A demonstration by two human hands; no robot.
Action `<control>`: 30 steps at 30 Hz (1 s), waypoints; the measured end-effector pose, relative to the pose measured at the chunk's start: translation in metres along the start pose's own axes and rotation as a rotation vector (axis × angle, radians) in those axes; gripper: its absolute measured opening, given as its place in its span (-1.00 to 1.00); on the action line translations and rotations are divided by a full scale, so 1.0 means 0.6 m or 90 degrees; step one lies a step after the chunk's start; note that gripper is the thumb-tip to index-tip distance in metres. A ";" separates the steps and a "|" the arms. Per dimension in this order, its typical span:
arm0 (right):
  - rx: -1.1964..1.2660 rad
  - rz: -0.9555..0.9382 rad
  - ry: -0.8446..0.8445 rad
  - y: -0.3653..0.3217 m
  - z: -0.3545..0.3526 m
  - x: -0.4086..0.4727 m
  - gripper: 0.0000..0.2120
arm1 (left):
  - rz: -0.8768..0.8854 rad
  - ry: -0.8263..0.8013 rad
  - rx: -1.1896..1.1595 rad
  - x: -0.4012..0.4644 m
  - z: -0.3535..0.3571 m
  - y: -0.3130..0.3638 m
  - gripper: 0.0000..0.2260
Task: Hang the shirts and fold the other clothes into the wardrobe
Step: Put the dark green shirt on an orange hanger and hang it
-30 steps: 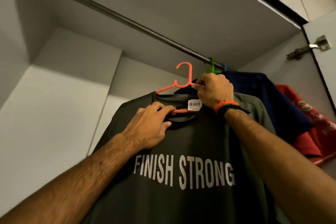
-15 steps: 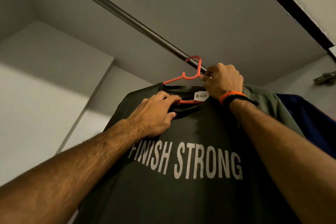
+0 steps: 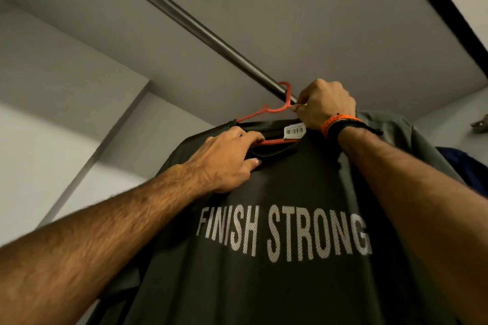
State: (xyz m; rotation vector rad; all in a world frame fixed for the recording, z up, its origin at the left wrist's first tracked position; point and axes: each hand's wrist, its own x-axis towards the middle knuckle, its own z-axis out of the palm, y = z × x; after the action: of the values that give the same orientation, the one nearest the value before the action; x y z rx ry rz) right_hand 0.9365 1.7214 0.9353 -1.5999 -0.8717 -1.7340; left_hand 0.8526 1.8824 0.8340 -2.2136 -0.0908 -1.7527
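Observation:
A dark olive T-shirt (image 3: 277,285) printed "FINISH STRONG" hangs on an orange hanger (image 3: 260,113). The hanger's hook sits over the dark metal wardrobe rail (image 3: 184,17). My right hand (image 3: 326,105), with orange and black wristbands, pinches the hanger's neck just under the rail. My left hand (image 3: 227,159) grips the shirt's collar and the hanger's lower bar. A white barcode tag (image 3: 295,130) shows at the collar.
A navy shirt (image 3: 464,166) hangs to the right, mostly hidden behind the olive one. The grey wardrobe ceiling (image 3: 303,8) is close above the rail. The back wall and left side panel (image 3: 39,153) enclose the space. A door hinge (image 3: 480,123) shows at far right.
The shirt and hanger rose from below the rail until the hook went over it. The view tilted up, so the red and navy shirts slid out to the right.

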 end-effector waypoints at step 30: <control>-0.146 -0.076 0.005 0.024 0.021 -0.050 -0.80 | -0.076 -0.175 -0.057 0.009 0.044 0.036 -0.49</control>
State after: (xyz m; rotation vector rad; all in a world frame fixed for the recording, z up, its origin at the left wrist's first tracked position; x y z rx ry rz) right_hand 0.9580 1.7233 0.9072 -1.7146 -0.8018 -1.9832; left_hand 0.8839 1.8684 0.8295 -2.5511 -0.2153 -1.5257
